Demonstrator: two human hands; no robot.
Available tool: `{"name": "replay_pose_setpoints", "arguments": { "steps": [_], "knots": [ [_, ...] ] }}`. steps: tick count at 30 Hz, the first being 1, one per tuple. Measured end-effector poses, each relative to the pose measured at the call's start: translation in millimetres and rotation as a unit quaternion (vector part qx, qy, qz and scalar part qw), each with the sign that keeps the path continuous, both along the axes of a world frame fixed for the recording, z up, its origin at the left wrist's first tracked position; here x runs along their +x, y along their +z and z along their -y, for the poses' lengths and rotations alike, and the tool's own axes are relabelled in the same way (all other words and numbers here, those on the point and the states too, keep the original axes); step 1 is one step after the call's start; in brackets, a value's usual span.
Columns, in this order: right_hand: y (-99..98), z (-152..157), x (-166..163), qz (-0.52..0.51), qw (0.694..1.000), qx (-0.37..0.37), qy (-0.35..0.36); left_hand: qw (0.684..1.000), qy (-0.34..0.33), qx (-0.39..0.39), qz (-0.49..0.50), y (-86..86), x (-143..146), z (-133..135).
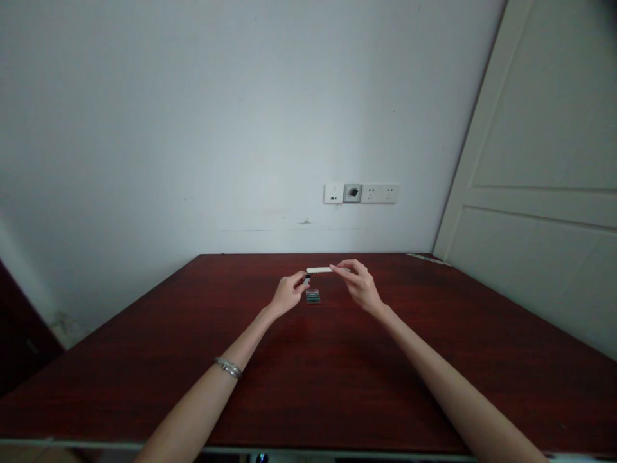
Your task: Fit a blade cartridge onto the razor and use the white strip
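Note:
My right hand [360, 283] pinches one end of a slim white bar-shaped object [319, 270] and holds it level above the dark red table [308, 373]. My left hand [288, 292] is closed in a pinch at the bar's other end, on a small dark and white piece [307, 278] that I cannot make out. Just below the two hands a small greenish pack [313, 296] lies flat on the table. A silver bracelet [228, 367] is on my left wrist.
A white wall rises behind the table, with a row of sockets [361, 193], one holding a dark plug. A white door [544, 193] stands to the right, close to the table's far right corner. The table's near edge runs along the bottom.

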State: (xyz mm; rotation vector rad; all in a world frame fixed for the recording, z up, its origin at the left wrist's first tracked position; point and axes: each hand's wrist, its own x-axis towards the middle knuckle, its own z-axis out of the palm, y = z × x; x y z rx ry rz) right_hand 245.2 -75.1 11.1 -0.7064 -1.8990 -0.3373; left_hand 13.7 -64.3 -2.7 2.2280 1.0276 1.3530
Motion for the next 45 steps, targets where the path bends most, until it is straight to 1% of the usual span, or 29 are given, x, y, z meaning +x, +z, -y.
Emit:
{"name": "replay_pose_setpoints", "arguments": {
  "steps": [5, 7, 9, 13, 16, 19, 22, 24, 27, 31, 34, 38, 41, 45],
  "knots": [
    [-5.8, -11, 23, 0.001, 0.999, 0.012, -0.044, 1.000, -0.004, -0.001, -0.003, -0.8, -4, -3],
    [-4.2, -9, 20, -0.011, 0.999, 0.015, -0.046, 1.000, -0.003, -0.001, -0.009, -1.8, -5, -3],
    [-0.8, -3, 10, -0.020, 0.999, 0.017, -0.040, 1.000, -0.006, 0.000, -0.017, -2.8, -4, -2],
    [3.9, 8, -6, 0.015, 0.999, 0.015, -0.031, 1.000, -0.005, -0.003, -0.016, -2.8, -2, 1],
    [2.3, 5, 2, 0.030, 0.999, 0.029, -0.034, 1.000, -0.003, -0.004, -0.018, -0.8, -2, 1],
    [0.0, -1, 14, 0.017, 0.997, 0.062, -0.051, 1.000, 0.003, -0.004, -0.012, 0.4, -2, 0],
    [0.1, -1, 11, -0.006, 0.995, 0.081, -0.061, 1.000, 0.011, -0.006, -0.007, -0.4, -1, 1],
    [0.9, 3, 3, -0.013, 0.995, 0.076, -0.057, 1.000, 0.011, -0.008, -0.009, -1.0, 0, 3],
    [1.0, 6, -3, 0.013, 0.997, 0.057, -0.047, 1.000, 0.007, -0.009, -0.008, -0.7, 2, 3],
    [-2.2, 0, 11, 0.044, 0.997, 0.033, -0.059, 1.000, -0.006, -0.006, -0.004, -0.6, -1, 0],
    [-3.6, -6, 22, 0.043, 0.995, 0.036, -0.082, 1.000, -0.001, -0.011, 0.010, -2.3, -4, -3],
    [-2.4, -5, 15, 0.010, 0.996, 0.031, -0.085, 1.000, -0.005, -0.010, 0.001, -3.8, -2, -2],
    [-2.2, -1, 8, 0.033, 0.997, 0.033, -0.063, 1.000, -0.010, -0.005, -0.009, -3.3, 1, -1],
    [-3.4, -3, 16, 0.055, 0.996, 0.037, -0.058, 1.000, -0.008, -0.002, -0.006, -2.2, 0, -1]
  ]
}}
